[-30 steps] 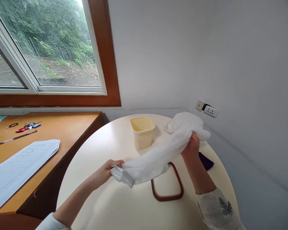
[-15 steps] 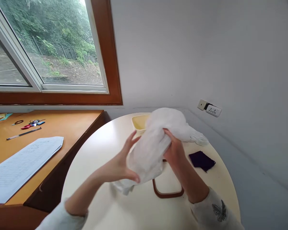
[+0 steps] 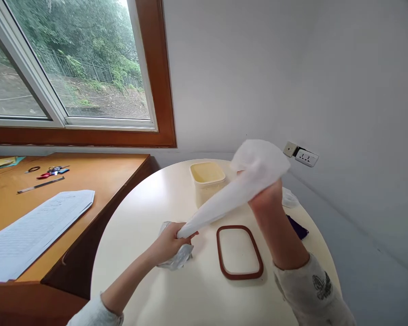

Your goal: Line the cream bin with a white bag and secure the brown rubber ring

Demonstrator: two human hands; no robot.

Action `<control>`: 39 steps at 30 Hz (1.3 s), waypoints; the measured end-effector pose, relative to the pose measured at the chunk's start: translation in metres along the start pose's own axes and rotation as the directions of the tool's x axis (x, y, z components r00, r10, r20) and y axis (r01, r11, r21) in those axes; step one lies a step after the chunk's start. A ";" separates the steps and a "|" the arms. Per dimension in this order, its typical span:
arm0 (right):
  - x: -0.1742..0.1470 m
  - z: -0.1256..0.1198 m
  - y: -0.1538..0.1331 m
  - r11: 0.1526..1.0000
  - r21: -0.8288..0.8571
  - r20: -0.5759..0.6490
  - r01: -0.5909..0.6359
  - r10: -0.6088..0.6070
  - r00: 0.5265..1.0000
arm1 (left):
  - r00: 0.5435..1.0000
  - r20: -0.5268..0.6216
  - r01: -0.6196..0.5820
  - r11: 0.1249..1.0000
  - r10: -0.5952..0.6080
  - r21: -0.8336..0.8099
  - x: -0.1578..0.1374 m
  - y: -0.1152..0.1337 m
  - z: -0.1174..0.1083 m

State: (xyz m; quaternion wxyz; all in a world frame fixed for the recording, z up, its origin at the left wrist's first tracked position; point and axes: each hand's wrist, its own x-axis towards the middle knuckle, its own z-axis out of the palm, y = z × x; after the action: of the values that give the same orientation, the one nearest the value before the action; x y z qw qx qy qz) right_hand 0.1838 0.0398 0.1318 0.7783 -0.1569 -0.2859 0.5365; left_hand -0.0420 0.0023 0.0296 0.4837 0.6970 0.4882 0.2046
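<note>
A thin white plastic bag (image 3: 231, 197) is stretched slantwise above the round table, twisted narrow at its lower left and puffed out at its upper right. My left hand (image 3: 172, 242) is closed round the narrow end. Crumpled clear plastic (image 3: 178, 259) sticks out beneath that hand; whether it joins the bag I cannot tell. My right hand (image 3: 268, 197) grips the wide end from below, its fingers mostly hidden behind the white film. Just behind the bag stands an open cream plastic container (image 3: 207, 174). Below, a brown rounded rectangular frame (image 3: 240, 276) lies flat.
The round cream table (image 3: 149, 294) carries a dark purple cloth (image 3: 297, 227) and clear plastic (image 3: 289, 198) at right, partly behind my right arm. On the wooden desk (image 3: 122, 167) lie papers (image 3: 44, 233), a pen (image 3: 41, 185) and keys (image 3: 54, 172). A socket (image 3: 306, 157) is on the wall.
The bunched bag has been drawn out long and narrow between my hands. My left hand has closed on its lower end; my right has moved up and right. The container and frame are more exposed.
</note>
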 end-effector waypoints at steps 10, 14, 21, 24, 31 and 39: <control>0.031 -0.073 -0.015 0.980 -0.188 -0.235 0.070 -0.114 0.965 | 0.995 0.095 0.015 0.995 -0.025 0.102 -0.006 -0.016 -0.011; 0.030 -0.118 -0.020 0.683 -0.722 -0.173 -0.108 -0.027 0.984 | 0.992 0.048 0.118 0.993 -0.118 0.006 -0.003 -0.022 -0.015; -0.007 -0.114 -0.039 0.340 -0.937 -0.035 -0.081 0.138 0.990 | 0.922 -0.035 0.372 0.907 -0.386 -0.198 0.001 -0.029 -0.018; -0.038 -0.089 -0.016 0.381 -0.895 0.154 -0.231 0.750 0.643 | 0.951 -0.036 0.298 0.942 -0.307 -0.156 0.000 -0.016 -0.017; -0.086 -0.065 0.072 0.536 -0.366 0.322 -0.761 0.840 0.436 | 0.971 0.218 -0.094 0.996 0.092 -0.002 -0.012 0.034 0.001; -0.071 -0.048 0.085 0.677 0.078 0.039 -0.732 0.731 0.681 | 0.961 0.271 -0.001 0.983 -0.050 0.184 -0.016 0.015 0.021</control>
State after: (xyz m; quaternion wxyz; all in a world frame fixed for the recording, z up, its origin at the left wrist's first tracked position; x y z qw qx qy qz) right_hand 0.1314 0.0090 0.0271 0.5048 -0.2229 -0.1776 0.8149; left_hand -0.0258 -0.0228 0.0364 0.4831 0.7539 0.4418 0.0544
